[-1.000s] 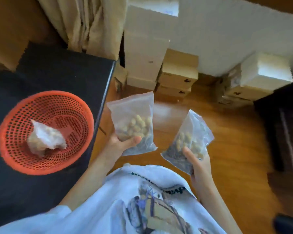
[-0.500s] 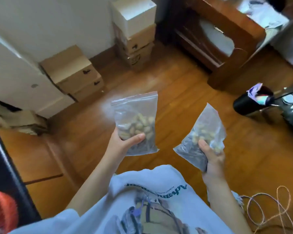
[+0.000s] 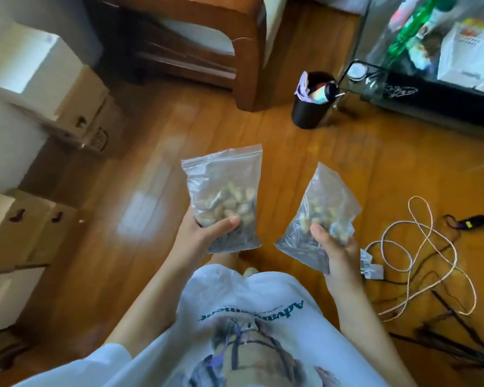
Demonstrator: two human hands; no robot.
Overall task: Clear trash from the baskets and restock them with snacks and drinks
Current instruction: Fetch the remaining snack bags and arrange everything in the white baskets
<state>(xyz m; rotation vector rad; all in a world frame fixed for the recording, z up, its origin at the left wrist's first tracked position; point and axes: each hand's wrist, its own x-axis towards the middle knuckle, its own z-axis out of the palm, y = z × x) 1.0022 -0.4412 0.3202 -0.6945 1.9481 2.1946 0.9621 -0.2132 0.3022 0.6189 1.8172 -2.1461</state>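
Note:
My left hand (image 3: 207, 236) grips a clear zip bag of nuts (image 3: 224, 196) by its lower part, held upright over the wooden floor. My right hand (image 3: 336, 247) grips a second clear bag of nuts (image 3: 322, 208), tilted to the right. Both bags hang in front of my white printed shirt (image 3: 235, 317). No basket is in view. A glass table (image 3: 436, 88) at the top right carries a green bottle (image 3: 411, 29) and a white packet (image 3: 470, 57).
A black trash bin (image 3: 308, 113) with wrappers in it stands on the floor beside the table. Cardboard boxes (image 3: 76, 113) are stacked at the left. A wooden chair (image 3: 246, 51) is behind. Tangled cables (image 3: 419, 258) lie on the floor at right.
The view has swung right, away from the black table with the orange basket, toward the trash bin and glass table. Both hands still hold the same bags in the same grip.

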